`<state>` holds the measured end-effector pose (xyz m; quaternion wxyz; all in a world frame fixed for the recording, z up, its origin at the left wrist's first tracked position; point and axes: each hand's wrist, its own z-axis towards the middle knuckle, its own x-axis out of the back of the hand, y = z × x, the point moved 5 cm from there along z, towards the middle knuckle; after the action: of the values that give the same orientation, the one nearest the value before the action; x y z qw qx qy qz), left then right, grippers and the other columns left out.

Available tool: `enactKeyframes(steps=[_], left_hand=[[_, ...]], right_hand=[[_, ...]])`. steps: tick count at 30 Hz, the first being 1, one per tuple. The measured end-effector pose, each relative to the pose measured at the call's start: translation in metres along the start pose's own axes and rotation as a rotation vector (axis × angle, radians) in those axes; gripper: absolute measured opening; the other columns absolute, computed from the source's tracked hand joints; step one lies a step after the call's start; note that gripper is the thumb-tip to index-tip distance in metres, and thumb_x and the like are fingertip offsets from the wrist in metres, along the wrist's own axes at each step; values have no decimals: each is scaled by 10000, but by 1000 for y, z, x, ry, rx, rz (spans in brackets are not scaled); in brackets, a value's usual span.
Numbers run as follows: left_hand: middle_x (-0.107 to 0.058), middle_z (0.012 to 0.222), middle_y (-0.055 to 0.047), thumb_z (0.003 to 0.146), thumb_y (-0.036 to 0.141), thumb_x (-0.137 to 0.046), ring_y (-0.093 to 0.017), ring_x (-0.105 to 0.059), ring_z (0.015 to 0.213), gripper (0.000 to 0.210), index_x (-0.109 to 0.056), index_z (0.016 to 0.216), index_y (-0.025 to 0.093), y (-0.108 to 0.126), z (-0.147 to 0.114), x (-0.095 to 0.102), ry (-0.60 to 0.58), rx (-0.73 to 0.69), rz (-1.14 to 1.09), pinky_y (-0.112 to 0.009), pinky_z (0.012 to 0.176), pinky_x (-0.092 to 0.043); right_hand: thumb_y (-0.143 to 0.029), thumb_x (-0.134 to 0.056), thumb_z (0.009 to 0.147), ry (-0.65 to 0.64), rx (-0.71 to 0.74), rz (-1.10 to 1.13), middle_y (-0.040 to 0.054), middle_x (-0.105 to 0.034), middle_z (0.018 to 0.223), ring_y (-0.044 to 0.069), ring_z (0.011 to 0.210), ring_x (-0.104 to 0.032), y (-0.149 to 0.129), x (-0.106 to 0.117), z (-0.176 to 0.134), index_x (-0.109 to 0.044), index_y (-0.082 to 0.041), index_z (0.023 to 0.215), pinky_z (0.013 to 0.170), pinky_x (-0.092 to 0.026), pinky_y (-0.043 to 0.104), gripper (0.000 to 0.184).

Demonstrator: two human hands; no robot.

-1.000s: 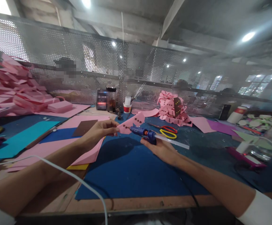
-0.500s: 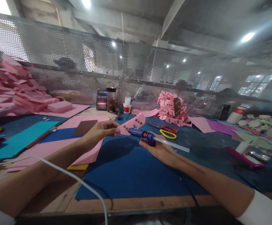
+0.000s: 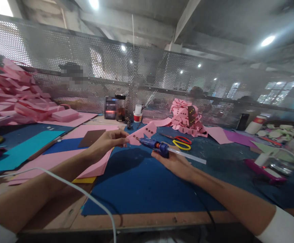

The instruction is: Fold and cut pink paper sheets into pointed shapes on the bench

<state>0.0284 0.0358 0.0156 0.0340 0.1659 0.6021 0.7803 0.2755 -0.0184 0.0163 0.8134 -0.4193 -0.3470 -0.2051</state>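
Scissors (image 3: 182, 145) lie just beyond the glue gun (image 3: 150, 143), with a pile of dotted pink strips (image 3: 186, 118) behind them. A cup (image 3: 138, 117) and a jar (image 3: 121, 109) stand farther back; a larger pink heap (image 3: 17, 92) fills the far left. A white cable (image 3: 86, 194) crosses in front of the left forearm. The hands are apart: the left hand (image 3: 113, 138) pinches a pink piece (image 3: 148, 130) (brown squares on it) above a blue mat (image 3: 137, 192), and the right hand (image 3: 174, 163) grips the gun, nozzle at the piece. Perforated mesh (image 3: 157, 72) walls the bench under a concrete ceiling. Whether the nozzle touches is unclear; the right fingers are mostly hidden.
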Motion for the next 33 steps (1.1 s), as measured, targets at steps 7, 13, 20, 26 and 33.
enactKeyframes(steps=[7, 13, 20, 26, 33], left_hand=[[-681, 726, -13, 708, 359, -813, -153, -613, 705, 250, -706, 841, 177, 3, -1, 0, 14, -2, -2, -275, 690, -467], [-675, 731, -13, 698, 326, -806, -154, -609, 721, 240, -702, 848, 170, 5, -2, -2, 4, 1, -6, -278, 710, -469], [-675, 730, -13, 714, 336, -798, -155, -606, 719, 243, -702, 862, 169, 3, -1, -1, 4, 4, -2, -284, 712, -465], [-676, 740, -10, 708, 338, -810, -150, -601, 721, 243, -701, 847, 172, 0, 1, 1, 5, -3, 8, -272, 705, -456], [-674, 740, -9, 728, 380, -805, -149, -592, 722, 258, -713, 853, 174, 1, 0, -2, -20, -4, 27, -270, 713, -449]], right_hand=[[-478, -528, 971, 12, 14, 19, 21, -672, 905, 185, 772, -579, 1, 1, 0, -644, -216, 1143, 744, -470, 320, 334], [-488, -550, 955, 20, -2, -14, -17, -570, 738, 146, 651, -491, 1, 1, 0, -648, -200, 996, 601, -377, 273, 307], [-474, -554, 954, 22, 0, -24, -18, -563, 742, 141, 656, -485, -1, 2, 0, -626, -198, 921, 604, -366, 276, 287], [-486, -548, 956, 25, 12, 3, -16, -565, 747, 144, 657, -485, 2, -1, 0, -619, -202, 924, 604, -365, 277, 294], [-455, -576, 939, 26, 11, 27, -4, -597, 780, 155, 680, -505, 1, -5, 1, -621, -205, 922, 624, -383, 279, 254]])
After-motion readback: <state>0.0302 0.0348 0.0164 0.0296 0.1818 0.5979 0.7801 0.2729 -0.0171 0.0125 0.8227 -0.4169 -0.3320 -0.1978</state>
